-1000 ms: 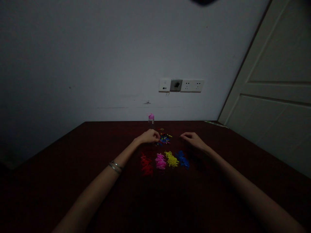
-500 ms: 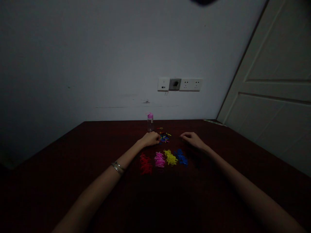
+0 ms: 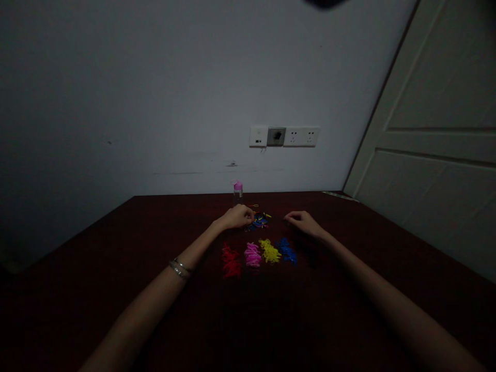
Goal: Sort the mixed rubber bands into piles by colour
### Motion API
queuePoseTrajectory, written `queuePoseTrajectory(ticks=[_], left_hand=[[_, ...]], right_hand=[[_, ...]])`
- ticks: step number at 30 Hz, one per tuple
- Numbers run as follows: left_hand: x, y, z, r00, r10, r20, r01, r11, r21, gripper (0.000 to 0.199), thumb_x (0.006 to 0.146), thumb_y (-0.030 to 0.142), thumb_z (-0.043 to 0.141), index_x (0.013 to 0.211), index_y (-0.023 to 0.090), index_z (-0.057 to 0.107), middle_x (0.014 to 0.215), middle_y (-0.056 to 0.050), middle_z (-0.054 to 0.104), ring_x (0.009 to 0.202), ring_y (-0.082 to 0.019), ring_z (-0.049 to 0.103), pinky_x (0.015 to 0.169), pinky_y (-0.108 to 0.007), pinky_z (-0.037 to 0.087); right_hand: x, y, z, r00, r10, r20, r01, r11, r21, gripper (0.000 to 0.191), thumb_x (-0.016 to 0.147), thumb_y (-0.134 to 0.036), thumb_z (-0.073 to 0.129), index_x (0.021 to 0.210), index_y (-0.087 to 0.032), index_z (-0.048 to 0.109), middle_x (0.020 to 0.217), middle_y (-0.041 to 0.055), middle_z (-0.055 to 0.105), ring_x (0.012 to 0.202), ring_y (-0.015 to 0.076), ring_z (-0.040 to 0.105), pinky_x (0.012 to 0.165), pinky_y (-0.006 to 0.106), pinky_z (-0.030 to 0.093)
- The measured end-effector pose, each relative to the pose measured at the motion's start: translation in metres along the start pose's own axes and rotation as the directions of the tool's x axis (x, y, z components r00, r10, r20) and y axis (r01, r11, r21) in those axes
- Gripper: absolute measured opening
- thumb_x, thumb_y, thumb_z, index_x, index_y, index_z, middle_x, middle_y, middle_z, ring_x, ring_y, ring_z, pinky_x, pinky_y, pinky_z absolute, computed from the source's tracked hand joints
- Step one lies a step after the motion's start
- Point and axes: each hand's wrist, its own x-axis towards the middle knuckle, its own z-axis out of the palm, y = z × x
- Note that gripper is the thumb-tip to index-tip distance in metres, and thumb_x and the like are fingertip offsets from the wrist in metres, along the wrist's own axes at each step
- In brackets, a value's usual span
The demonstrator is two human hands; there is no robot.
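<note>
My left hand (image 3: 239, 216) rests at the left edge of a mixed pile of small coloured rubber bands (image 3: 260, 222). Its fingers are curled together and touch the pile; whatever they pinch is too small to make out. To the right of the pile, my right hand (image 3: 304, 222) lies apart from it with thumb and fingertips pressed together, and I cannot tell if anything is between them. Nearer to me lie sorted heaps: red bands (image 3: 231, 262), pink bands (image 3: 253, 255), yellow bands (image 3: 270, 251) and blue bands (image 3: 287, 251).
A clear bottle with a pink cap (image 3: 237, 190) stands behind my left hand, near the wall. A loose yellow-and-red band (image 3: 254, 205) lies beside it. Wall sockets (image 3: 302, 137) sit above the dark red table (image 3: 174, 212). A white door (image 3: 434, 150) is at the right.
My left hand has shifted slightly left and its fingers are a little more raised over the mixed pile. My right hand has hardly moved; the view has tilted slightly.
</note>
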Motion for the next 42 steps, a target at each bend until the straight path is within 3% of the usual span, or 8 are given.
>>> queuePoseTrajectory(ticks=[4,11,24,28,32,34,38,42], left_hand=[[-0.016,0.004,-0.011,1.0,0.026,0.015,-0.024,0.993,-0.112,0.019,0.066,0.018,0.051,0.076,0.012,0.066,0.063,-0.002,0.058,0.057,-0.009,0.047,0.054,-0.02,0.031],[-0.049,-0.005,-0.027,0.987,-0.007,0.164,0.045,0.972,-0.23,0.02,0.064,0.02,0.053,0.074,0.011,0.067,0.053,0.001,0.052,0.048,-0.006,0.039,0.048,-0.019,0.027],[-0.067,-0.024,-0.022,0.949,-0.077,0.305,0.157,0.957,-0.245,0.02,0.058,0.016,0.054,0.071,0.013,0.069,0.056,0.0,0.059,0.049,-0.007,0.046,0.047,-0.017,0.03],[-0.062,-0.032,-0.02,0.967,-0.136,0.214,0.193,0.942,-0.275,0.02,0.059,0.019,0.054,0.07,0.011,0.069,0.051,0.001,0.055,0.046,-0.007,0.041,0.045,-0.018,0.028],[-0.052,-0.052,-0.008,0.971,-0.234,0.048,0.236,0.909,-0.343,0.022,0.061,0.026,0.056,0.069,0.01,0.068,0.054,0.0,0.056,0.048,-0.007,0.041,0.047,-0.019,0.029],[-0.045,-0.065,-0.001,0.952,-0.299,-0.066,0.254,0.89,-0.378,0.027,0.063,0.033,0.054,0.068,0.01,0.067,0.052,0.0,0.053,0.048,-0.008,0.04,0.046,-0.019,0.028],[-0.033,-0.086,0.011,0.867,-0.424,-0.263,0.286,0.855,-0.433,0.038,0.068,0.041,0.046,0.067,0.009,0.065,0.042,0.003,0.041,0.042,-0.007,0.033,0.043,-0.019,0.024],[-0.027,-0.096,0.017,0.842,-0.429,-0.327,0.246,0.845,-0.475,0.038,0.069,0.042,0.043,0.063,0.009,0.062,0.041,0.004,0.038,0.042,-0.006,0.032,0.042,-0.019,0.023]], right_hand=[[0.0,-0.004,0.002,1.0,-0.012,0.012,0.012,1.0,-0.005,0.03,0.071,-0.035,0.048,0.08,-0.013,0.065,0.071,0.0044,0.065,0.066,0.0158,0.057,0.061,0.025,0.043],[0.004,-0.002,0.008,0.998,-0.046,0.034,0.047,0.998,-0.027,0.031,0.071,-0.037,0.048,0.08,-0.013,0.067,0.075,0.0048,0.066,0.069,0.0168,0.057,0.064,0.026,0.043],[0.002,0.0,0.01,0.998,-0.057,0.029,0.06,0.995,-0.083,0.028,0.071,-0.033,0.049,0.08,-0.014,0.067,0.079,0.0055,0.067,0.073,0.0188,0.059,0.069,0.028,0.044],[0.003,0.005,0.012,0.998,-0.057,0.013,0.058,0.996,-0.065,0.027,0.07,-0.032,0.049,0.079,-0.015,0.067,0.078,0.0051,0.067,0.071,0.0182,0.059,0.067,0.027,0.044],[0.001,0.009,0.015,0.999,-0.021,-0.027,0.02,0.999,-0.041,0.028,0.071,-0.032,0.047,0.081,-0.014,0.066,0.072,0.0046,0.066,0.067,0.0169,0.058,0.062,0.025,0.044],[0.0,0.01,0.015,0.998,-0.004,-0.056,0.002,0.999,-0.041,0.03,0.072,-0.033,0.046,0.083,-0.013,0.065,0.067,0.004,0.065,0.065,0.0165,0.058,0.059,0.025,0.043],[0.0,0.011,0.016,0.997,0.003,-0.074,-0.007,0.998,-0.055,0.032,0.072,-0.034,0.045,0.084,-0.012,0.065,0.064,0.0043,0.064,0.062,0.0163,0.057,0.056,0.024,0.042],[0.0,0.01,0.016,0.998,-0.005,-0.061,0.001,0.997,-0.074,0.032,0.072,-0.033,0.045,0.083,-0.012,0.066,0.07,0.0058,0.066,0.065,0.017,0.058,0.059,0.025,0.042]])
